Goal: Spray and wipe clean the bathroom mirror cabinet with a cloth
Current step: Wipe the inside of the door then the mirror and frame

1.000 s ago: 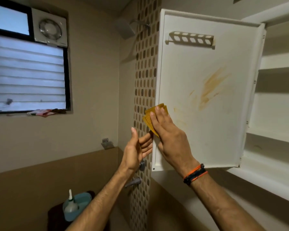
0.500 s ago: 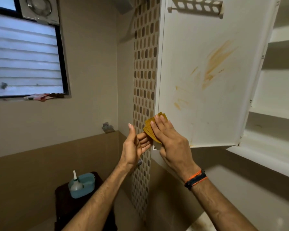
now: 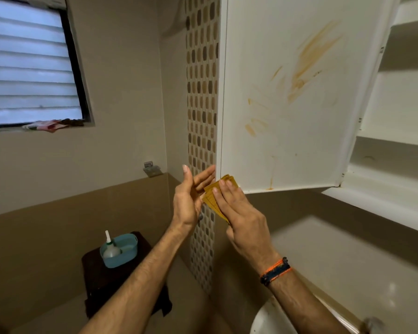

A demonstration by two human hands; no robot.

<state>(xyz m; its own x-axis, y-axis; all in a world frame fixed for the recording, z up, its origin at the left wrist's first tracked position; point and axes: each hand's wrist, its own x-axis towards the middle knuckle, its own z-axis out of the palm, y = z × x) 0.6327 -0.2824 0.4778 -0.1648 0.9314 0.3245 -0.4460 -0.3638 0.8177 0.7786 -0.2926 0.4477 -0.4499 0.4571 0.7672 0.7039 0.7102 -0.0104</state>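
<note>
Clearly the wiping step is in hand, on the inner face of the open cabinet door point(image 3: 287, 104). The right hand point(image 3: 241, 213) presses a folded yellow cloth point(image 3: 215, 196) under flat, straight fingers at the door's lower corner, on the edge away from the hinges, where the cloth half overhangs the bottom edge. The left hand point(image 3: 188, 201) stands just beside it, fingers straight and loose, its fingertips touching the door's free edge as if to steady it; it grips nothing.

By my judgement little of the door is done: orange-brown smears point(image 3: 309, 59) spread well above the right hand, smaller streaks point(image 3: 253, 126) sit nearer it, and a thin drip point(image 3: 272, 179) runs to the bottom edge just beside it. The next move calls for carrying the cloth up onto those marks with firm pressure while the left hand braces the door against swinging.

Beyond the door, to the right of the hands, the white cabinet shelves point(image 3: 396, 150) stand bare. Below the left forearm a dark table point(image 3: 101, 280) carries a teal tub point(image 3: 128, 249) with a white bottle point(image 3: 110, 249) in it, perhaps the cleaner. A louvred window point(image 3: 29, 66) sits far left of the hands, and a mosaic tile strip point(image 3: 202, 92) rises behind them.
</note>
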